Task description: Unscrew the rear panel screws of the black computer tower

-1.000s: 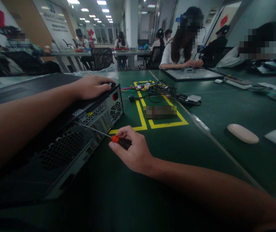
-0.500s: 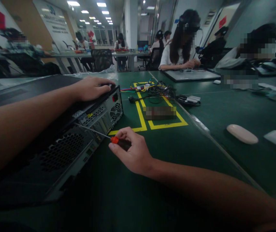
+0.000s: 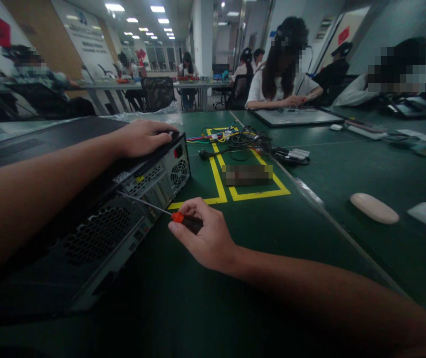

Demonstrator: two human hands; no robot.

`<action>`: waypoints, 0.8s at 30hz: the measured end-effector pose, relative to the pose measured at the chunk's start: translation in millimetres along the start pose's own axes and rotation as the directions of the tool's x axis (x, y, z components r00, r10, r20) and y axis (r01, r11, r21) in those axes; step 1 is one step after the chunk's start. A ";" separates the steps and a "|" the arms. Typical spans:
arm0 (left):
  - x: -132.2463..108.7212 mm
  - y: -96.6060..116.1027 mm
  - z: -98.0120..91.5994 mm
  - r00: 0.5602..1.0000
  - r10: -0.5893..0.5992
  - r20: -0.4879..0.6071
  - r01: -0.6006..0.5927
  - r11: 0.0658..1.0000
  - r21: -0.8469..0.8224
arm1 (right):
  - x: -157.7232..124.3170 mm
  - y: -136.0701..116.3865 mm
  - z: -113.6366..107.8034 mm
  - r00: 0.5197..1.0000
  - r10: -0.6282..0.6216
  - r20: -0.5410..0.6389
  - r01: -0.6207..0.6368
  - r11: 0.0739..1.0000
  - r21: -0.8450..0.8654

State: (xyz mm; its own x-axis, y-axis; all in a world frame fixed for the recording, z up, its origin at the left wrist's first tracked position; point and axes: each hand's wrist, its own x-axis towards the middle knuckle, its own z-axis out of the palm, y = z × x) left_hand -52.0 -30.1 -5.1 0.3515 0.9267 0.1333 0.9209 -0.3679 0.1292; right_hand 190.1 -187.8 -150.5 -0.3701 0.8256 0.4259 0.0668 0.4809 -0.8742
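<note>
A black computer case point(image 3: 41, 134) lies on its side at the left, its grey back panel point(image 3: 149, 191) with vents and ports facing right. My left hand point(image 3: 143, 136) rests on the top of the case near its back corner, fingers stretched out. My right hand point(image 3: 207, 236) is closed around the dark handle of a screwdriver point(image 3: 177, 217) with an orange-red collar. The long shaft points left, and its tip meets the upper edge of the back panel. Whether a screw sits under the tip is too small to tell.
Bundled cables point(image 3: 250, 139) with a black plug lie beyond the case, near yellow tape point(image 3: 220, 184) on the green table point(image 3: 272, 223). A blurred-out object lies inside the tape. A pale oval mouse-like thing point(image 3: 374, 208) is at right. A co-worker point(image 3: 280, 64) sits opposite at a flat panel point(image 3: 298, 116).
My hands, the screwdriver and the case look almost the same. Across the table, the co-worker's hands have shifted over the panel.
</note>
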 end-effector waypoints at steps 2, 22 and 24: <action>1.4 -1.7 -0.2 1.000 -0.012 0.011 0.012 1.000 -0.007 | -0.7 0.5 0.4 1.000 0.003 -0.007 -0.003 1.000 -0.003; 7.3 -9.7 5.3 1.000 -0.017 -0.024 0.016 0.999 -0.029 | -0.3 -0.6 -0.6 0.999 0.001 -0.032 -0.002 0.999 -0.042; 7.0 -8.5 4.7 0.999 -0.023 -0.035 0.022 0.999 -0.024 | 0.2 -1.0 -1.6 1.000 -0.015 -0.026 0.014 0.999 -0.043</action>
State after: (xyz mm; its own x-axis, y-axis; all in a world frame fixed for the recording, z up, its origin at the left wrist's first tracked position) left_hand -56.6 -20.1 -10.0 0.3240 0.9315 0.1651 0.9241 -0.3490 0.1556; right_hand 191.4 -187.7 -149.2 -0.3468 0.8259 0.4446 0.1018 0.5043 -0.8575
